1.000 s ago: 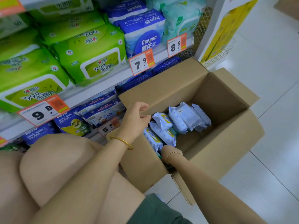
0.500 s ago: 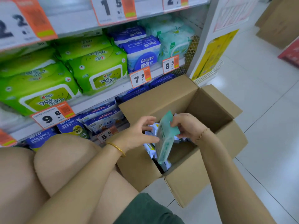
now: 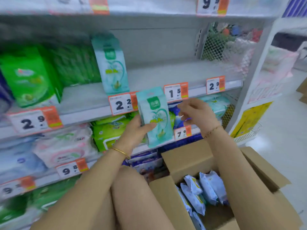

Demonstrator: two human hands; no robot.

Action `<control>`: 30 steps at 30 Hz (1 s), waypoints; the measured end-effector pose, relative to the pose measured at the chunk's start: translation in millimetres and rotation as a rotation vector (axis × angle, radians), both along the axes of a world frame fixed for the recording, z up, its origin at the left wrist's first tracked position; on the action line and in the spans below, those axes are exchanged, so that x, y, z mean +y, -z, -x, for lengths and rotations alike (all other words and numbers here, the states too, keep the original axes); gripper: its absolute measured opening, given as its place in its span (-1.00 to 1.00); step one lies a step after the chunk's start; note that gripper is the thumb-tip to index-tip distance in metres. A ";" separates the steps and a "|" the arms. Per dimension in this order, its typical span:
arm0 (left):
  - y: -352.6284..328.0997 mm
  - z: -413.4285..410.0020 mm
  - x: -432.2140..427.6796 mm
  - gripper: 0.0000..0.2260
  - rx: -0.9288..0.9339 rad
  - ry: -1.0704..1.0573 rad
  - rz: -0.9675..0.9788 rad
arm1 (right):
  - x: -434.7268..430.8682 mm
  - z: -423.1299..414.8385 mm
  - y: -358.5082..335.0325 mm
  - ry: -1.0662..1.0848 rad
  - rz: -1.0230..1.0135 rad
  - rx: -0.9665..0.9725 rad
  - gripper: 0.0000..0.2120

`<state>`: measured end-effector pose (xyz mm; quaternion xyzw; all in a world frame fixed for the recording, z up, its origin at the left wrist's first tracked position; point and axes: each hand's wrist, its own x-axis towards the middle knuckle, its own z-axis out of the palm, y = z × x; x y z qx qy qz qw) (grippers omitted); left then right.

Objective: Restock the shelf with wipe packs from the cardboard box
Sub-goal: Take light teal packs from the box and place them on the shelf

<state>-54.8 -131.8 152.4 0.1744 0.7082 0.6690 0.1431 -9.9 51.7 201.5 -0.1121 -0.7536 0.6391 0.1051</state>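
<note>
Your left hand (image 3: 135, 130) grips a pale teal soft-plastic wipe pack (image 3: 155, 116), upright below the grey metal shelf (image 3: 166, 75) (one matching pack stands there). Your right hand (image 3: 197, 112) hovers beside it, fingers loosely curled, empty. Next: lift the pack onto the shelf. The brown cardboard box (image 3: 187, 156) waits lower right.

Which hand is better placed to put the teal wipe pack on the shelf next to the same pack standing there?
The left hand, probably. It already grips the teal wipe pack upright, just below the matching pack on the shelf. The right hand holds nothing, its fingers loosely curled beside the pack.
</note>
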 end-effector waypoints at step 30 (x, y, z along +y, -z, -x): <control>-72.5 118.2 -66.2 -0.66 0.371 -0.614 0.346 | -107.6 156.3 -34.3 -0.130 -0.692 0.090 -0.78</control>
